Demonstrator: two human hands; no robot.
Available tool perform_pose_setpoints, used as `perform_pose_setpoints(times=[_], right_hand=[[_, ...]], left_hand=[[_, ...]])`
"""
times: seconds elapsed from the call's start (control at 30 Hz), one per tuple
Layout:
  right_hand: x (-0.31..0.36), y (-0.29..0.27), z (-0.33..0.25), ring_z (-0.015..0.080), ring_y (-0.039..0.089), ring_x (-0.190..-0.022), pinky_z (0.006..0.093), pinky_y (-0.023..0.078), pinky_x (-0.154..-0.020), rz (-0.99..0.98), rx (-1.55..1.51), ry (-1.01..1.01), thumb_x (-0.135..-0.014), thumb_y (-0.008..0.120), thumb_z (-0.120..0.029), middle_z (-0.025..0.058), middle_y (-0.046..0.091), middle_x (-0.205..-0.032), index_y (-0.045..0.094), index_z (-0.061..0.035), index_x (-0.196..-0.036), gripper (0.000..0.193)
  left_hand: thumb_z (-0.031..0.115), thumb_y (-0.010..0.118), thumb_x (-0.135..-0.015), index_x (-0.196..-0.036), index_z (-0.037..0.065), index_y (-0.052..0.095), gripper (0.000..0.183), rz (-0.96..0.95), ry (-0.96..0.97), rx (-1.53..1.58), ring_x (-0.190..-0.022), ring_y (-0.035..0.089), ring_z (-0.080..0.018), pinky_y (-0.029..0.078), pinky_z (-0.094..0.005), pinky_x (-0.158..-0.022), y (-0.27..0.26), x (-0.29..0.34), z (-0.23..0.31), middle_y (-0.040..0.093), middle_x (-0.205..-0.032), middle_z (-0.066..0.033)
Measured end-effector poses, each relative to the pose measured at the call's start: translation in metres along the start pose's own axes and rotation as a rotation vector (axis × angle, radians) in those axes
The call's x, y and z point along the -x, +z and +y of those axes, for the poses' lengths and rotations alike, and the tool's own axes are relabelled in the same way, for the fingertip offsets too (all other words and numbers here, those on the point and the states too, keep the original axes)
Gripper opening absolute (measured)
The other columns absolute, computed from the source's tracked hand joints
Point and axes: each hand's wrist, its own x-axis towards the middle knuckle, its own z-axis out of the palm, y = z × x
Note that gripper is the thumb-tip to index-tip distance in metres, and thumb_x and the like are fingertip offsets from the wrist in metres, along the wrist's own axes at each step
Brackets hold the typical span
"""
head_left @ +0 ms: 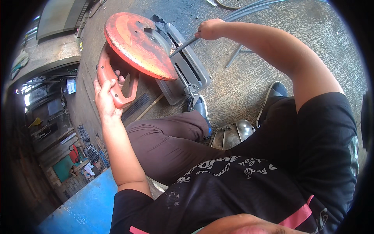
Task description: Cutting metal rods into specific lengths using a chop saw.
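Note:
A chop saw stands on the floor in front of me, its round orange-red guard (136, 45) scuffed and its grey metal base (194, 74) extending to the right. My left hand (106, 97) is wrapped round the saw's red loop handle (110, 80). Closed on a thin grey metal rod (184, 46), my right hand (210, 30) is on the base's far right side. The rod slants down and left, its near end at the guard's right edge. The guard hides most of the disc, so I cannot tell whether it touches the rod.
Several long rods (253, 8) lie on the floor at the far right. A short piece (235, 55) rests nearer. Dark rods (136, 105) lie left of the base, near my shoe (201, 115). A blue surface (85, 204) is at lower left, a shiny metal seat (235, 134) beneath me.

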Motion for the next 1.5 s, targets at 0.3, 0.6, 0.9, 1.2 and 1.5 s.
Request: perform_pose_setpoints(times=[0.3,0.6,0.9,1.2,1.5], right_hand=[[0.0024,-0.0005,0.0,0.0282,0.057,-0.117,0.0456,0.044,-0.099,-0.054,0.029,-0.015,-0.1,0.034,-0.05,0.0095,0.062,-0.122,0.061,-0.0124,-0.124,0.052],[-0.0018,0.0072,0.0052,0.0307,0.06,-0.112,0.0438,0.047,-0.095,0.016,-0.007,-0.056,-0.097,0.041,-0.052,0.0124,0.065,-0.116,0.066,-0.0071,-0.115,0.055],[0.0019,0.0019,0.0031,0.0303,0.055,-0.12,0.0458,0.043,-0.101,-0.074,0.01,-0.056,-0.101,0.033,-0.049,0.0107,0.06,-0.127,0.059,-0.0107,-0.126,0.053],[0.0052,0.002,0.0024,0.0304,0.058,-0.116,0.0444,0.045,-0.098,-0.024,-0.023,-0.039,-0.097,0.042,-0.053,0.0122,0.063,-0.122,0.064,-0.0076,-0.119,0.055],[0.0056,0.0035,0.0014,0.0305,0.059,-0.115,0.0452,0.046,-0.096,-0.048,-0.004,-0.029,-0.097,0.041,-0.053,0.0121,0.063,-0.121,0.063,-0.0065,-0.119,0.056]], left_hand=[[-0.001,0.052,-0.08,-0.137,0.001,0.034,0.06,0.008,-0.008,-0.005,-0.089,0.063,-0.024,0.054,-0.0325,-0.08,-0.0033,-0.0021,-0.0016,0.056,-0.113,-0.0195],[-0.001,0.052,-0.08,-0.137,0.001,0.035,0.06,-0.002,0.01,0.008,-0.091,0.062,-0.0242,0.054,-0.0328,-0.081,-0.0013,-0.0014,-0.0015,0.056,-0.113,-0.0198],[-0.003,0.05,-0.081,-0.136,0.0,0.035,0.057,0.005,-0.01,-0.001,-0.096,0.061,-0.0245,0.054,-0.0332,-0.082,-0.0017,-0.0005,-0.0008,0.054,-0.116,-0.0207],[-0.003,0.05,-0.081,-0.136,0.0,0.035,0.057,-0.007,0.017,0.003,-0.102,0.059,-0.0259,0.055,-0.0343,-0.084,-0.003,-0.0017,-0.0023,0.053,-0.118,-0.0212],[-0.003,0.052,-0.08,-0.135,0.001,0.035,0.057,0.004,-0.014,-0.019,-0.096,0.061,-0.0252,0.054,-0.0333,-0.082,-0.0035,-0.0016,-0.0007,0.055,-0.114,-0.0203]])
